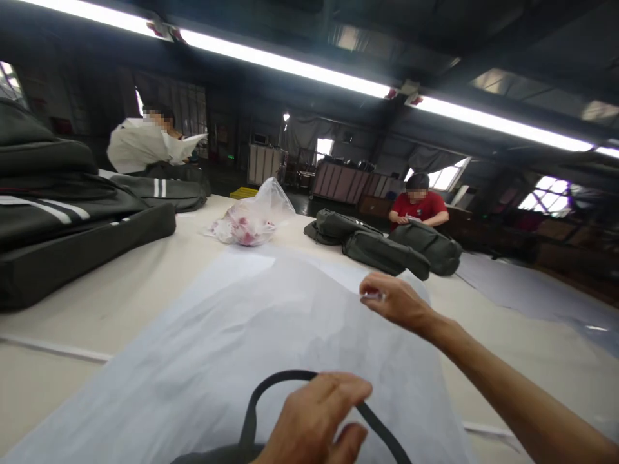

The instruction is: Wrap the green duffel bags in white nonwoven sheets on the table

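A big sheet-like translucent white plastic bag (251, 335) lies spread on the table in front of me. My right hand (394, 299) reaches forward and pinches its far right edge between thumb and fingers. At the bottom of the view, my left hand (314, 419) closes over the black looped handle (271, 380) of a dark bag (213, 456). That bag shows only as a sliver at the frame's lower edge, lying on the plastic.
A stack of dark flat bags (62, 219) with white stripes fills the left of the pale table (120, 296). A clear bag of red-and-white items (251, 222) and several dark green bags (387, 245) lie farther back. One person in red (418, 206) and another in white (140, 145) work across the table.
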Action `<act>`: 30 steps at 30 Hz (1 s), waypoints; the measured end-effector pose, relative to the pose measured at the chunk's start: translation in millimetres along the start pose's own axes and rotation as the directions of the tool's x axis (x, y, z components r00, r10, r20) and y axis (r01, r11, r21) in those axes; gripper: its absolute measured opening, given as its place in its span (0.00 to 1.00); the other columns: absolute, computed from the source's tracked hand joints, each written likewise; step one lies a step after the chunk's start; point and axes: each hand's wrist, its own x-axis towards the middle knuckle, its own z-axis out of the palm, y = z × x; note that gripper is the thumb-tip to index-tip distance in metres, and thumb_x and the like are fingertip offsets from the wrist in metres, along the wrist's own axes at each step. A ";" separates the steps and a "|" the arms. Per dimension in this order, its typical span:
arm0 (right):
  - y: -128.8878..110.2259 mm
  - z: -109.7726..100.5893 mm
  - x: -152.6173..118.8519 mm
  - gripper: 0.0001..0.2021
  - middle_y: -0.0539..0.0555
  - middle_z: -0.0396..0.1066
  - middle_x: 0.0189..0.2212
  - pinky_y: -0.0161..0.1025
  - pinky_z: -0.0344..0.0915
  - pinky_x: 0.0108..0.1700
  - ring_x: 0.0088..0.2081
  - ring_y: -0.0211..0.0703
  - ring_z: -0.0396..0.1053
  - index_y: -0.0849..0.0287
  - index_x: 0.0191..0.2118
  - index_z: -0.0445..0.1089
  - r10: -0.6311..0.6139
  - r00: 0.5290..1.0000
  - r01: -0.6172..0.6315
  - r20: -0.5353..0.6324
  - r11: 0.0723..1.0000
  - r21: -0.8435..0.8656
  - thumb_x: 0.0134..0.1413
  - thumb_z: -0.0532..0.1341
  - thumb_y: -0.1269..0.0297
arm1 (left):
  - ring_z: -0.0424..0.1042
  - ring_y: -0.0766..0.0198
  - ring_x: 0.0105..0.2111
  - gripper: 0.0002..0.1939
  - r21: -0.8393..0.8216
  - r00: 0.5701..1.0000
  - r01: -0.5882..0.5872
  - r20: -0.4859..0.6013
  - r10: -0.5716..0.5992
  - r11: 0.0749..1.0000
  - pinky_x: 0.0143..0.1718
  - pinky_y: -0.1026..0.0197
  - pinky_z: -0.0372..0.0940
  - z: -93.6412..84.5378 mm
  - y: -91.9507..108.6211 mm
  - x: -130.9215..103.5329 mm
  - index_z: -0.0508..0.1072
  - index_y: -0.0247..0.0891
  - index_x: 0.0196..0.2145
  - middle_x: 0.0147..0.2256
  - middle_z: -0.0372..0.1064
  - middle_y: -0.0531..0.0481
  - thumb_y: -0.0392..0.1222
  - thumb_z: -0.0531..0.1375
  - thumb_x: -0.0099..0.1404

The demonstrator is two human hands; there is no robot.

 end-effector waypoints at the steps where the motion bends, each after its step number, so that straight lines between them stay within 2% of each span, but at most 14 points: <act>1: -21.1 -11.0 -15.6 0.02 0.49 0.69 0.30 0.36 0.58 0.35 0.30 0.37 0.63 0.56 0.33 0.69 -0.085 0.996 0.085 -0.008 0.995 -0.049 0.54 0.59 0.69 | 0.70 0.59 0.52 0.26 0.076 0.995 -0.007 -0.095 0.014 0.997 0.52 0.60 0.69 -7.0 2.1 5.2 0.59 0.43 0.60 0.53 0.69 0.44 0.35 0.55 0.65; 4: -80.4 -40.3 -64.9 0.07 0.50 0.68 0.28 0.37 0.57 0.36 0.30 0.38 0.62 0.57 0.32 0.68 -0.309 0.951 0.299 -0.029 0.939 -0.170 0.58 0.56 0.73 | 0.56 0.54 0.63 0.32 0.366 0.961 0.058 -0.272 0.047 0.929 0.60 0.49 0.61 -42.9 12.4 21.7 0.53 0.40 0.64 0.63 0.56 0.40 0.30 0.54 0.63; 5: -98.4 -48.8 -81.2 0.08 0.50 0.67 0.27 0.37 0.57 0.35 0.29 0.38 0.62 0.57 0.32 0.68 -0.355 0.934 0.342 -0.038 0.920 -0.190 0.60 0.55 0.74 | 0.51 0.51 0.65 0.34 0.462 0.955 0.077 -0.289 0.068 0.884 0.62 0.45 0.57 -58.7 15.5 26.0 0.53 0.40 0.65 0.65 0.53 0.39 0.28 0.54 0.62; 7: -130.7 -63.6 -112.1 0.10 0.50 0.66 0.26 0.37 0.57 0.35 0.29 0.38 0.61 0.57 0.32 0.67 -0.394 0.918 0.378 -0.049 0.904 -0.198 0.61 0.52 0.76 | 0.45 0.47 0.67 0.36 0.619 0.963 0.089 -0.254 0.091 0.780 0.65 0.38 0.48 -92.3 19.1 30.3 0.55 0.40 0.65 0.66 0.51 0.40 0.26 0.54 0.60; 9: -157.5 -74.6 -140.3 0.12 0.50 0.66 0.26 0.37 0.57 0.34 0.28 0.37 0.60 0.58 0.32 0.66 -0.389 0.920 0.376 -0.049 0.910 -0.176 0.63 0.51 0.76 | 0.47 0.46 0.67 0.36 0.710 0.982 0.071 -0.172 0.075 0.701 0.66 0.35 0.43 -124.4 18.3 26.5 0.60 0.40 0.62 0.64 0.55 0.40 0.24 0.55 0.56; 11: -177.7 -80.4 -165.7 0.12 0.50 0.65 0.25 0.37 0.57 0.34 0.28 0.37 0.60 0.58 0.33 0.67 -0.372 0.927 0.362 -0.049 0.921 -0.145 0.64 0.50 0.75 | 0.52 0.45 0.65 0.34 0.751 0.995 0.045 -0.094 0.040 0.659 0.66 0.35 0.42 -151.6 14.6 14.6 0.66 0.39 0.58 0.60 0.62 0.40 0.24 0.55 0.53; 13: -191.6 -80.8 -187.9 0.11 0.49 0.66 0.26 0.37 0.58 0.34 0.28 0.37 0.61 0.57 0.35 0.67 -0.350 0.935 0.341 -0.058 0.932 -0.123 0.64 0.51 0.76 | 0.60 0.46 0.61 0.29 0.771 0.999 0.021 -0.038 0.014 0.637 0.65 0.35 0.43 -173.2 10.8 -2.8 0.72 0.38 0.50 0.54 0.70 0.42 0.23 0.53 0.52; 15: -199.8 -77.5 -206.9 0.10 0.50 0.67 0.27 0.37 0.60 0.36 0.29 0.38 0.63 0.57 0.39 0.68 -0.301 0.948 0.288 -0.102 0.949 -0.126 0.63 0.52 0.76 | 0.70 0.50 0.53 0.23 0.784 1.000 0.003 0.001 -0.007 0.621 0.63 0.38 0.51 -190.4 10.8 -23.0 0.76 0.38 0.42 0.44 0.76 0.44 0.23 0.51 0.54; 18: -204.6 -71.6 -229.2 0.10 0.52 0.70 0.30 0.39 0.63 0.37 0.32 0.40 0.67 0.56 0.44 0.69 -0.177 0.967 0.147 -0.184 0.975 -0.167 0.62 0.54 0.74 | 0.75 0.54 0.40 0.19 0.808 1.000 0.009 -0.009 -0.003 0.589 0.54 0.45 0.63 -212.0 24.0 -55.4 0.76 0.38 0.36 0.34 0.76 0.46 0.25 0.48 0.60; 23: -202.4 -73.4 -250.2 0.07 0.54 0.72 0.31 0.42 0.66 0.38 0.33 0.44 0.69 0.54 0.38 0.71 0.009 0.975 -0.054 -0.224 0.979 -0.196 0.62 0.55 0.68 | 0.73 0.55 0.35 0.15 0.837 0.995 -0.050 -0.002 0.096 0.545 0.43 0.51 0.67 -239.2 71.7 -103.9 0.75 0.39 0.37 0.32 0.74 0.48 0.30 0.49 0.66; 26: -201.1 -80.2 -255.4 0.06 0.53 0.72 0.32 0.40 0.65 0.38 0.33 0.43 0.69 0.54 0.37 0.71 0.085 0.969 -0.129 -0.232 0.974 -0.185 0.61 0.56 0.67 | 0.73 0.56 0.34 0.15 0.838 0.996 -0.062 0.015 0.091 0.542 0.39 0.54 0.66 -244.0 96.5 -124.7 0.75 0.40 0.38 0.31 0.73 0.49 0.31 0.49 0.68; 30: -209.3 -80.4 -272.9 0.05 0.53 0.71 0.31 0.39 0.62 0.38 0.34 0.44 0.67 0.55 0.35 0.70 0.059 0.975 -0.110 -0.214 0.966 -0.235 0.59 0.57 0.69 | 0.72 0.58 0.33 0.13 0.828 0.993 -0.103 0.054 0.105 0.551 0.39 0.55 0.66 -234.6 117.1 -155.0 0.74 0.39 0.39 0.31 0.73 0.50 0.31 0.50 0.68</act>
